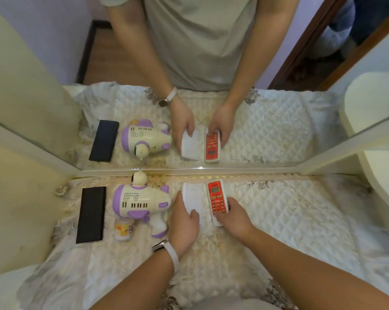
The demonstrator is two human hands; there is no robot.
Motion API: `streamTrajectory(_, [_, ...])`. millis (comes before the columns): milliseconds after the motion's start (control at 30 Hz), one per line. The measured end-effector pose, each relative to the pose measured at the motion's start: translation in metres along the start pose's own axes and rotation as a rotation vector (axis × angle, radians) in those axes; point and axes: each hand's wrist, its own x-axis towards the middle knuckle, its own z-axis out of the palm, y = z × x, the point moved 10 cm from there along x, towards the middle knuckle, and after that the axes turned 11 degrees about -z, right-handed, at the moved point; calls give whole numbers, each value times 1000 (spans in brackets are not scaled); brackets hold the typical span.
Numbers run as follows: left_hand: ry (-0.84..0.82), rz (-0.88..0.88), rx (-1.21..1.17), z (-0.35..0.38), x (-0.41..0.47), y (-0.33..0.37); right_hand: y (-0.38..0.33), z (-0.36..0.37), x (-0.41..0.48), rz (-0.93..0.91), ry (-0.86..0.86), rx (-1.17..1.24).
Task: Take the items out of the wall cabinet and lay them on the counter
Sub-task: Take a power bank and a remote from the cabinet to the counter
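Observation:
On the quilted counter cover point(285, 211), my left hand point(184, 222) grips a plain white box-like device point(192, 196) lying flat near the mirror. My right hand point(232, 217) holds the near end of a white remote with a red keypad face point(217, 198), which lies just right of the white device. A purple and cream toy bubble gun point(139, 203) lies left of my left hand, with a small printed bottle point(123, 229) under it. A flat black case point(91, 214) rests at the far left. The wall cabinet is out of view.
A mirror point(200, 121) stands along the back of the counter and repeats the objects and my arms. A cream panel point(17, 198) closes the left side. A white rounded shelf unit point(383, 175) stands at the right. I wear a watch with a white strap point(169, 249) on my left wrist.

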Motion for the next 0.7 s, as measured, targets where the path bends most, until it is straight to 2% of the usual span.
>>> streamTrajectory(100, [51,-45,202,2,-1,-3,-10,-1,2,-106,-50,-167])
streamTrajectory(267, [88,-18,426,5,-18,6,-9,-9,-4,-197,-85,-263])
streamTrajectory(400, [79,-6,483,8,-36,4,-8,-17,-13,-270,-129,-374])
streamTrajectory(567, [222,162,697,2,-74,26,-18,-36,-26,-426,-159,-510])
streamTrajectory(700, [336,224,818,-10,-101,41,-43,-48,-41,-655,-181,-635])
